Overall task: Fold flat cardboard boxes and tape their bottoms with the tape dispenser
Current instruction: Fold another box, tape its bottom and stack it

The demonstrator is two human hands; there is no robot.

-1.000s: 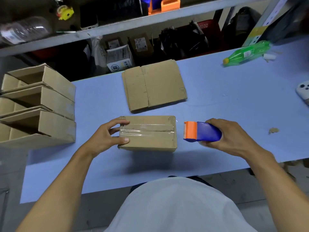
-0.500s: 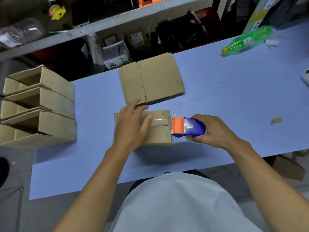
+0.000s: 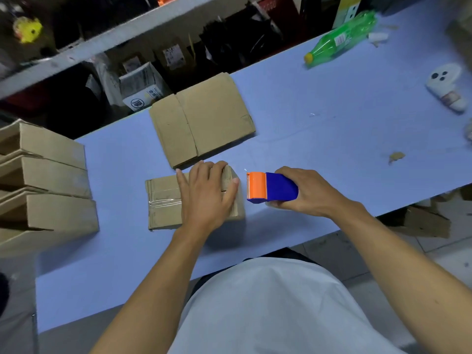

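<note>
Atop box (image 3: 163, 200), left hand (image 3: 208, 195) flat

Single head-worn view — looks forward and steeply down over the blue table (image 3: 332, 129), close above both forearms; edges wide-angle bowed.

We can read no words anywhere. The green bottle (image 3: 342, 39) carries a label too blurred to make out, and the white carton (image 3: 143, 89) under the shelf shows print and a round mark, both illegible.
</note>
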